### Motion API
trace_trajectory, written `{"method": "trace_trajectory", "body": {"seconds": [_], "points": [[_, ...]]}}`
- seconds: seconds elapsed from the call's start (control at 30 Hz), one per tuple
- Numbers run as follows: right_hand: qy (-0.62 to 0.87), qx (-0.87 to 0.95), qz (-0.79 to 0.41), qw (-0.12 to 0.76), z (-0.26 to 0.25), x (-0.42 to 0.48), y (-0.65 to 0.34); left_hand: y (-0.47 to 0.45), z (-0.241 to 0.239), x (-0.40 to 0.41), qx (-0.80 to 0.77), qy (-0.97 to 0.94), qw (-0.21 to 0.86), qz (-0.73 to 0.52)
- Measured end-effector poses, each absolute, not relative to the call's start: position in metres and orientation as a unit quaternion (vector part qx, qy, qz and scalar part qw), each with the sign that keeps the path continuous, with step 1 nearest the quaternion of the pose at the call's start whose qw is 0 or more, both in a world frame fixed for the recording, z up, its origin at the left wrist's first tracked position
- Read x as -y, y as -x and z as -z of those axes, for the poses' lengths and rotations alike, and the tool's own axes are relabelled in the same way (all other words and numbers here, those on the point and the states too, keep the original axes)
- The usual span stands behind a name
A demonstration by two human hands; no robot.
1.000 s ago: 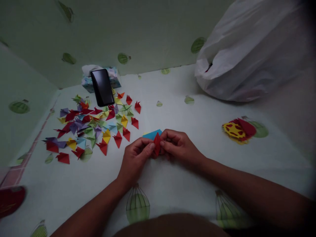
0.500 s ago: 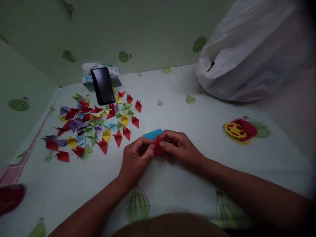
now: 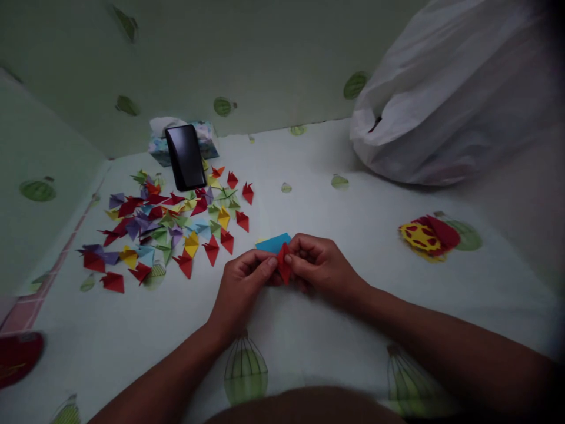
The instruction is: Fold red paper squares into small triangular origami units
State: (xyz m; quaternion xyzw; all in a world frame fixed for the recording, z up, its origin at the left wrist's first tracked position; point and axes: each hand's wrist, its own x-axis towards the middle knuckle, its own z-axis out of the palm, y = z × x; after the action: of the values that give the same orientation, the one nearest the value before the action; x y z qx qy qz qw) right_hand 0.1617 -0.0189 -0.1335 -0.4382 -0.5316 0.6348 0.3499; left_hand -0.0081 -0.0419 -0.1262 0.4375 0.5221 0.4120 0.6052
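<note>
Between my two hands is a small piece of folded red origami paper (image 3: 283, 266), narrow and diamond-shaped. My left hand (image 3: 247, 277) pinches its left side with thumb and index finger. On its right side, my right hand (image 3: 322, 265) grips it, thumb in front and fingers curled behind. Just beyond my fingertips lies blue paper (image 3: 273, 242), with a pale yellow edge showing under it. Left of my hands, several small folded paper cranes (image 3: 165, 221) in red, yellow, green, blue and purple are spread in a loose heap.
A black phone (image 3: 186, 158) leans on a patterned tissue box (image 3: 159, 150) behind the cranes. At the back right stands a large white plastic bag (image 3: 410, 129). Yellow and red cut-out decorations (image 3: 421, 237) lie to the right. A dark red object (image 3: 20, 359) sits at the left edge.
The red paper shows more of its length between my fingers and points lower. My left thumb has shifted slightly on it. The view has tilted a little; the other things stay put.
</note>
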Motion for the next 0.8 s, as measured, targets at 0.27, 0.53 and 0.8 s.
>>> {"method": "trace_trajectory", "body": {"seconds": [0.27,0.53,0.8], "points": [[0.438,0.536,-0.633,0.346,0.1342,0.0192,-0.1596,0.0076,0.1278,0.0412,-0.518,-0.417,0.623,-0.410],[0.434,0.522,-0.647,0.345,0.1334,0.0199,-0.1605,0.0067,0.1245,0.0414,-0.520,-0.417,0.622,-0.411],[0.427,0.522,-0.656,0.340,0.1345,0.0195,-0.1605,0.0081,0.1229,0.0394,-0.533,-0.433,0.611,-0.394]]}}
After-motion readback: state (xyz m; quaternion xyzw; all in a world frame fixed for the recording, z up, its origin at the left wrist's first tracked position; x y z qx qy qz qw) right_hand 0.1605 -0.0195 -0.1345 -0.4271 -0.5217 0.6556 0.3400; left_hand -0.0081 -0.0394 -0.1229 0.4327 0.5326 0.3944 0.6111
